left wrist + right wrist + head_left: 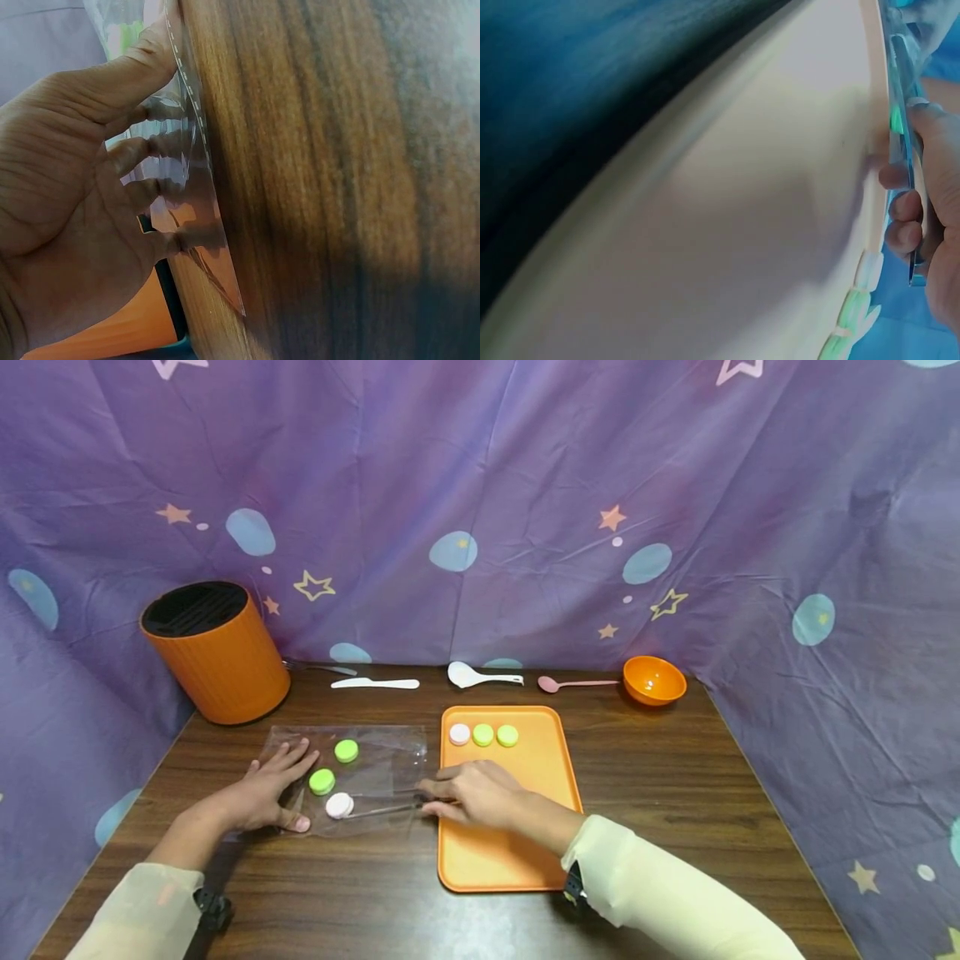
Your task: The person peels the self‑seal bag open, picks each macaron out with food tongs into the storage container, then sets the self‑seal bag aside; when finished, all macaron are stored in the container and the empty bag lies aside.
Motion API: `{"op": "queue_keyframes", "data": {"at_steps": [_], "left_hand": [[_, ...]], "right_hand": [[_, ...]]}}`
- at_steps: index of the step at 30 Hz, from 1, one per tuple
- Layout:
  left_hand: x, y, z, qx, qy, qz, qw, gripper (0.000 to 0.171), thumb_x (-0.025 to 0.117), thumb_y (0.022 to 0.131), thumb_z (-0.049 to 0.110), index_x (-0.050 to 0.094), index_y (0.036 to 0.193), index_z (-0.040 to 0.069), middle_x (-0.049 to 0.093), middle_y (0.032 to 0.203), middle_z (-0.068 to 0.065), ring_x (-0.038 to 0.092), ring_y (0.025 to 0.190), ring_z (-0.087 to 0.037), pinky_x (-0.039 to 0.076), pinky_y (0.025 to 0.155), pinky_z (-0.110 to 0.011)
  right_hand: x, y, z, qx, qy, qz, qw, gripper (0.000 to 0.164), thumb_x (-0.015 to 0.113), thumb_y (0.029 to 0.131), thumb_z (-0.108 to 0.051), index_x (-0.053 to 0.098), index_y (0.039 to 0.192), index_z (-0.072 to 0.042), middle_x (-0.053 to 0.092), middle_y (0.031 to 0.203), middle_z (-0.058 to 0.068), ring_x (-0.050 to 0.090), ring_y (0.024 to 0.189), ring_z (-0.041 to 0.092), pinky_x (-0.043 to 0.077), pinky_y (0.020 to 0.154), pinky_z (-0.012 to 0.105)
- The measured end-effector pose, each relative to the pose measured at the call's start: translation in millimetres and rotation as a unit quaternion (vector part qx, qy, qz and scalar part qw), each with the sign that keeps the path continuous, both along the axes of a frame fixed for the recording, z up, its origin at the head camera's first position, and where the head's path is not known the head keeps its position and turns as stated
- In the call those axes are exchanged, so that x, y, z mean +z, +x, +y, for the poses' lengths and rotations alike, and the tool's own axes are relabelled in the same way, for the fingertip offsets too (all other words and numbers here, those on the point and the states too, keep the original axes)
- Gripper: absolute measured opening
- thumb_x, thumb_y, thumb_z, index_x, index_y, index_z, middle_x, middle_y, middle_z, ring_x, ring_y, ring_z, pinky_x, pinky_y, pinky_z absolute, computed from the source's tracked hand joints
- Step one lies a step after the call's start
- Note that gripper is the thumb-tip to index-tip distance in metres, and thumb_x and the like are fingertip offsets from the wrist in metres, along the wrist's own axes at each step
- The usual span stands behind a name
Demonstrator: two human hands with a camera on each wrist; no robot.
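Observation:
My left hand (264, 795) lies with fingers spread on the left part of a clear plastic bag (390, 739), holding it against the table. In the left wrist view the bag's edge (196, 112) passes by the thumb. My right hand (480, 793) grips slim metal tongs (382, 811) above the tray's left edge. Their tips reach left to a white macaron-like disc (340, 806) at the bag. Two green macaron-like discs (347, 751) are near it; whether each lies inside the bag I cannot tell. In the right wrist view fingers curl round the tongs (910, 161).
An orange tray (510, 860) bears one pale pink disc (460, 734) and two green discs (483, 735). Behind lie a white knife (375, 683), white ladle (465, 676), pink spoon (551, 684) and orange bowl (654, 681). An orange knife block (225, 668) stands left.

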State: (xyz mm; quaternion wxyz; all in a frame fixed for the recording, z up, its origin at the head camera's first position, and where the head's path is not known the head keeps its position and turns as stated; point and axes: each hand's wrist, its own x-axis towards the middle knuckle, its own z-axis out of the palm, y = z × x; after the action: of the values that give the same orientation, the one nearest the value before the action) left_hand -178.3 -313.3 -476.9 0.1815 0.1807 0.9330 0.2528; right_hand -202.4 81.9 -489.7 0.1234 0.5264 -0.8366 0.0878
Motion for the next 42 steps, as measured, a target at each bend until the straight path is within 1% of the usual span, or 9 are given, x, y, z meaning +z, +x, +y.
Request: {"op": "queue_keyframes", "data": {"at_steps": [4,7,9,15,17,22,27,35,42], "left_hand": [[0.3,-0.1,0.8,-0.002,0.002,-0.003,1.0000,0.117,0.096,0.080,0.034,0.032,0.169,-0.008,0.010,0.178,-0.040,0.001,0.163,-0.067,0.000,0.120,-0.093],[1.1,0.0,1.1,-0.001,0.000,-0.006,1.0000,0.117,0.096,0.080,0.034,0.032,0.169,-0.008,0.010,0.178,-0.039,0.001,0.163,-0.068,0.000,0.120,-0.093],[2.0,0.2,1.2,-0.001,-0.005,-0.004,1.0000,0.116,0.096,0.081,0.033,0.032,0.169,-0.008,0.011,0.178,-0.039,0.001,0.163,-0.068,0.001,0.120,-0.093],[2.4,0.3,1.5,0.001,-0.005,-0.006,1.0000,0.117,0.096,0.081,0.035,0.031,0.169,-0.008,0.011,0.178,-0.039,0.001,0.163,-0.068,0.000,0.120,-0.093],[-0.2,0.0,0.3,-0.002,0.001,0.001,1.0000,0.118,0.096,0.080,0.039,0.032,0.168,-0.008,0.012,0.178,-0.040,0.002,0.162,-0.069,0.001,0.118,-0.094],[-6.3,-0.1,-3.1,-0.014,0.013,0.023,0.9996,0.120,0.095,0.078,0.046,0.035,0.167,-0.008,0.014,0.176,-0.040,0.004,0.160,-0.071,0.003,0.114,-0.097],[-2.5,0.9,-0.6,-0.009,0.005,0.020,0.9998,0.117,0.096,0.079,0.039,0.035,0.167,-0.009,0.015,0.176,-0.041,0.005,0.161,-0.070,0.003,0.117,-0.096],[1.4,1.2,2.8,-0.007,-0.010,0.014,0.9998,0.116,0.097,0.079,0.034,0.034,0.167,-0.009,0.015,0.177,-0.041,0.006,0.161,-0.070,0.005,0.118,-0.095],[3.3,2.1,2.5,-0.008,-0.006,0.009,0.9999,0.116,0.096,0.080,0.034,0.033,0.167,-0.010,0.014,0.177,-0.041,0.005,0.161,-0.070,0.004,0.118,-0.095]], "right_hand": [[2.5,0.6,8.6,-0.008,-0.009,-0.006,1.000,0.035,0.074,0.107,-0.041,0.082,0.134,-0.020,0.084,0.109,-0.007,0.079,0.083,0.007,0.060,0.059,0.026],[3.9,-0.7,16.1,-0.013,-0.013,-0.012,1.000,0.034,0.075,0.106,-0.040,0.082,0.132,-0.020,0.079,0.096,-0.010,0.068,0.069,0.002,0.052,0.053,0.021],[3.7,-2.0,21.4,-0.016,-0.015,-0.016,1.000,0.034,0.075,0.106,-0.040,0.083,0.132,-0.020,0.076,0.092,-0.010,0.063,0.066,0.000,0.047,0.051,0.020],[3.8,-3.8,37.9,-0.021,-0.025,-0.009,0.999,0.030,0.076,0.106,-0.039,0.084,0.129,-0.022,0.076,0.092,-0.011,0.068,0.069,0.004,0.054,0.054,0.025],[4.9,-4.2,43.5,-0.025,-0.030,-0.011,0.999,0.027,0.076,0.106,-0.038,0.084,0.126,-0.023,0.075,0.091,-0.011,0.066,0.068,0.003,0.055,0.055,0.026],[8.1,-5.2,57.2,-0.035,-0.042,-0.016,0.998,0.027,0.077,0.105,-0.036,0.084,0.126,-0.021,0.073,0.087,-0.010,0.050,0.060,-0.002,0.046,0.051,0.020],[9.7,-4.8,72.1,-0.046,-0.052,-0.015,0.997,0.028,0.079,0.104,-0.035,0.084,0.127,-0.020,0.067,0.080,-0.010,0.040,0.059,-0.002,0.033,0.050,0.017],[8.6,-3.8,99.5,-0.074,-0.064,-0.027,0.995,0.031,0.079,0.104,-0.034,0.083,0.132,-0.021,0.063,0.076,-0.010,0.038,0.059,-0.002,0.029,0.051,0.015],[6.2,-5.2,121.3,-0.101,-0.061,-0.021,0.993,0.030,0.080,0.103,-0.035,0.083,0.131,-0.023,0.062,0.078,-0.011,0.038,0.060,-0.004,0.033,0.053,0.016]]}}
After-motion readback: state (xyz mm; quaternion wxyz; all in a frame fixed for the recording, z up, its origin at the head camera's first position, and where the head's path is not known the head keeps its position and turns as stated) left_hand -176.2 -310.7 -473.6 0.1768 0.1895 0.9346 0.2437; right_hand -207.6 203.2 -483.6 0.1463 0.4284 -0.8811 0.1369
